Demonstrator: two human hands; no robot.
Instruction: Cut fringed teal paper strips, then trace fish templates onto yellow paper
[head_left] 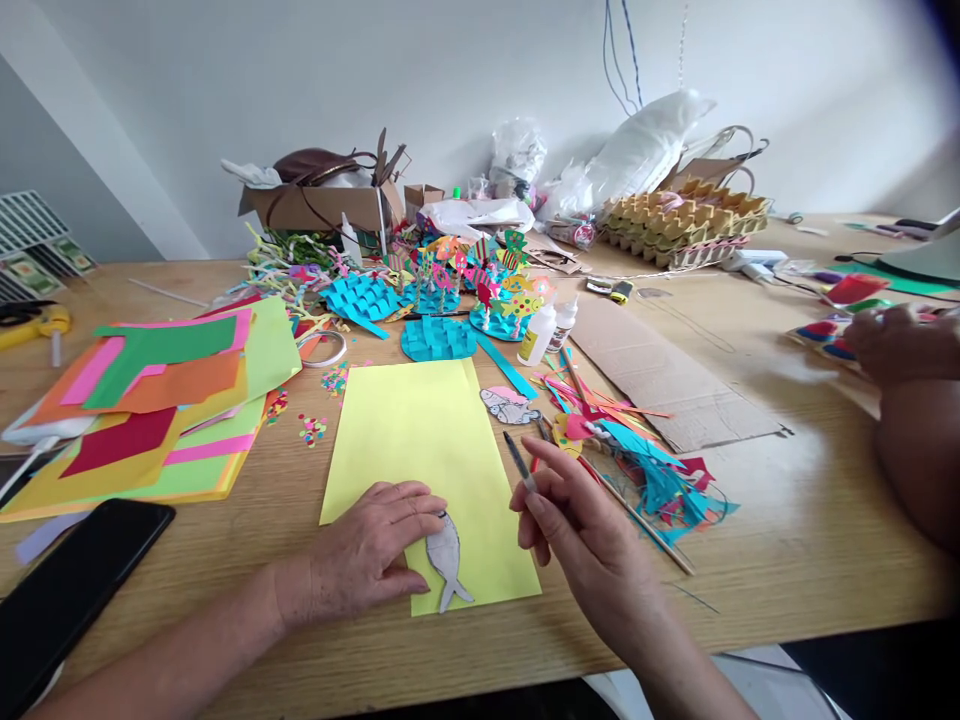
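Observation:
A sheet of yellow paper [405, 430] lies on the table in front of me. Near its lower edge rests a grey fish cutout [444, 550], tail toward me. My left hand [367, 545] is laid over the paper with the fingers stretched out, the fingertips touching the head end of the fish and covering part of it. The thumb is apart from the fingers. Held between the thumb and fingers of my right hand [574, 515] is a slim dark pen [516, 458], tilted upward above the paper's right edge and clear of it.
Coloured paper sheets [165, 370] and a black phone [90, 590] lie at left. Blue woven paper pieces [439, 338], glue bottles [538, 335] and another fish cutout [510, 405] are beyond. Paper scraps [660, 490] and cardboard [667, 380] lie right, near another person's hand [904, 345].

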